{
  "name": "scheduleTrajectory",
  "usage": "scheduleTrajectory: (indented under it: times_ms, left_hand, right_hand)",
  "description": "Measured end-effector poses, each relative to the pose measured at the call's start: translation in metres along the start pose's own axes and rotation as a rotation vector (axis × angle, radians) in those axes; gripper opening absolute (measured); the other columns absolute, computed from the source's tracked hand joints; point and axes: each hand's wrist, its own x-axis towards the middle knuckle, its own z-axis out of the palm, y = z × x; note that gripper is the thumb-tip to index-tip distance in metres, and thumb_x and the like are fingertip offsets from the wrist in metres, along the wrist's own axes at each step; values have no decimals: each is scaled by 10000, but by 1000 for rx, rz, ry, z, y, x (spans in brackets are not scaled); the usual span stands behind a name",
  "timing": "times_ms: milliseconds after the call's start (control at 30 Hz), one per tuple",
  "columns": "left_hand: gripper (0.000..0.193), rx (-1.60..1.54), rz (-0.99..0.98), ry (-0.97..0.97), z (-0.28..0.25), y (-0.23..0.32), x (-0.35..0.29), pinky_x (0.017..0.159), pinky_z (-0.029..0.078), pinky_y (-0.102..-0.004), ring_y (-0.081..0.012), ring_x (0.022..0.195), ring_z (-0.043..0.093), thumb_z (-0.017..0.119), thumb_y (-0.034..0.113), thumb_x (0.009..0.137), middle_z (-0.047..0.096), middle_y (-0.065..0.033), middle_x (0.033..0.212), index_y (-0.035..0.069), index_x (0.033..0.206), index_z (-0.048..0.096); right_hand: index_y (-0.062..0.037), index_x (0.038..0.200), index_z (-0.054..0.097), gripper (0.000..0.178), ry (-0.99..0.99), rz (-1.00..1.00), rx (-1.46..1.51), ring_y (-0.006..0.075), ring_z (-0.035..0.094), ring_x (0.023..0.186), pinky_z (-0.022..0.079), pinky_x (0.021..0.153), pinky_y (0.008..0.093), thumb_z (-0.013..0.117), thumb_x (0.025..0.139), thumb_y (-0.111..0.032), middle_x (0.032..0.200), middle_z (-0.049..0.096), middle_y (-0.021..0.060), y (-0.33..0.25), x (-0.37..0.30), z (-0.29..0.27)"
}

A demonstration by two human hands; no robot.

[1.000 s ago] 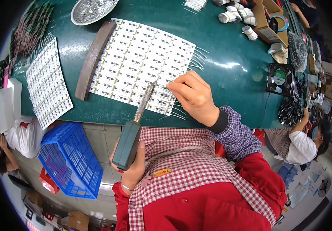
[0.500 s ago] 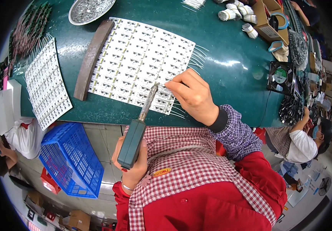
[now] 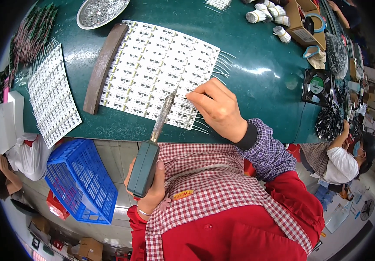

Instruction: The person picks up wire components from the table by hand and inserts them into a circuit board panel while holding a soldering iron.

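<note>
My left hand (image 3: pixel 156 188) is wrapped round the green handle of a soldering iron (image 3: pixel 144 167), whose metal tip points up at a white circuit board panel (image 3: pixel 152 65). Rows of small parts cover the panel, and several thin white wires (image 3: pixel 223 65) stick out past its right edge. Over the panel's lower right part my right hand (image 3: pixel 221 108) is closed in a pinch. A thin white wire seems to be between its fingertips, close to the iron's tip; the fingers hide most of it. A dark curved bar (image 3: pixel 105 69) lies along the panel's left edge.
A second wired panel (image 3: pixel 55 95) lies to the left, and a metal dish of shiny bits (image 3: pixel 102 12) behind. White wire bundles (image 3: pixel 257 16), a cardboard box (image 3: pixel 307 26) and a small fan (image 3: pixel 318 87) stand right. A blue crate (image 3: pixel 83 182) is below the table; other people sit nearby.
My left hand has drawn the soldering iron slightly down and left, its tip shifting a little away from my right fingertips. The right hand has hardly moved.
</note>
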Motion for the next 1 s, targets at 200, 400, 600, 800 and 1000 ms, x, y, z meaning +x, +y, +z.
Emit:
scheduleTrajectory:
  times_ms: [200, 400, 600, 800, 1000]
  left_hand:
    - [245, 129, 58, -32, -16, 9, 1, 638, 539, -340, -281, 746, 688, 740, 22, 820, 682, -183, 943, -56, 1045, 685]
    - [230, 149, 138, -59, -15, 9, 11, 625, 532, -336, -279, 730, 681, 744, 24, 819, 678, -181, 935, -58, 1024, 678]
    - [222, 36, 81, -25, 0, 7, 14, 589, 508, -325, -252, 693, 670, 744, 7, 812, 669, -168, 892, -64, 1011, 675]
    - [190, 2, 39, -35, 4, 10, 19, 565, 489, -317, -233, 660, 651, 739, -9, 803, 661, -150, 858, -65, 972, 673]
    - [175, -32, 14, -37, 6, 7, 18, 557, 481, -317, -225, 647, 643, 735, -13, 803, 659, -142, 848, -61, 959, 673]
  right_hand:
    - [-34, 927, 715, 245, -54, 73, -42, 224, 613, 732, 497, 603, 325, 774, 711, 65, 808, 632, 64, -9, -1, -26]
    - [-41, 895, 709, 200, 45, 70, -44, 220, 592, 715, 486, 600, 329, 765, 721, 39, 774, 590, 55, -7, 6, -11]
    - [-39, 910, 713, 228, 51, 36, -44, 222, 586, 685, 477, 584, 333, 777, 715, 63, 746, 575, 61, -1, 4, 1]
    - [-46, 904, 708, 231, 48, 14, -52, 217, 578, 675, 469, 575, 330, 781, 710, 57, 740, 565, 57, 1, 2, 4]
    - [-47, 907, 706, 242, 40, 8, -56, 216, 574, 670, 464, 572, 333, 776, 700, 56, 738, 561, 57, 1, 3, 3]
